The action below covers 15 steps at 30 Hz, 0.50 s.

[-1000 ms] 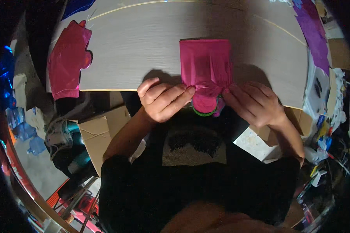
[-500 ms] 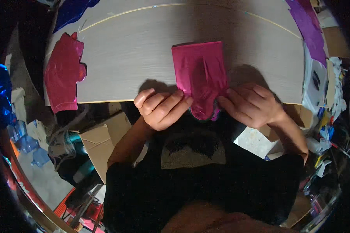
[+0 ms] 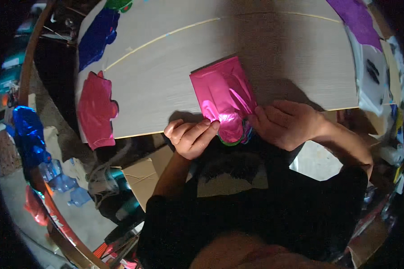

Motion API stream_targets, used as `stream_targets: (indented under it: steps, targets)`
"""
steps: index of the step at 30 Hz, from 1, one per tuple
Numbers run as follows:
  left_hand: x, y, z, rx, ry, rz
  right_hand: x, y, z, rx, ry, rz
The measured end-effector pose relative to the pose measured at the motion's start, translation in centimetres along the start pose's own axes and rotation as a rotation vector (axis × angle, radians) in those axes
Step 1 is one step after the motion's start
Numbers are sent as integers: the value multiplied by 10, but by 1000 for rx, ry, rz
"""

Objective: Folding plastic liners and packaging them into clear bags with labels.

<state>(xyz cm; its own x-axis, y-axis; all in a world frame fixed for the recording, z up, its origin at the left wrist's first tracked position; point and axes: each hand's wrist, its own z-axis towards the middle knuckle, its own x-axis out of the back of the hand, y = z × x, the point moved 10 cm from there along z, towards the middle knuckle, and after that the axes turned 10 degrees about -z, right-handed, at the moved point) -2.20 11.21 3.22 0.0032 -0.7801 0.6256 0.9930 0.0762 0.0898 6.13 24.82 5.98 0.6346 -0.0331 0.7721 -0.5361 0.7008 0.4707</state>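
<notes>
A flat, shiny pink foil piece lies tilted at the table's near edge, its straight end pointing away from me. Its rounded near end overhangs the edge, where green and other coloured rims peek out beneath the pink. My left hand pinches its near left side between thumb and fingers. On the near right side, my right hand has its fingers closed at the foil's border; the fingertips are partly hidden there.
On the left of the pale table lie a pink foil pile and a dark blue foil pile. Purple foil and a clear plastic bag are at the right. An open cardboard box stands below the edge.
The pink foil piece has turned, its far end swinging left. Both hands keep hold of its near sides. The whole view has shifted, showing more of the left side.
</notes>
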Motion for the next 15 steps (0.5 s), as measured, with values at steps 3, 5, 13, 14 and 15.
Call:
stream_targets:
  steps: [3,5,13,14,15]
  targets:
    - [-1,5,3,5,-34,53,-1,-5,-4,2,20,-7]
    - [-1,9,4,8,-38,79,1,-6,-8,-26,84,-4]
    - [-4,13,0,136,-13,68,-2,-6,-12,-139,148,109]
    - [-3,12,0,162,-5,47,-1,-6,-12,-139,159,109]
    - [-3,14,1,160,-7,58,-1,-6,-12,-131,184,94]
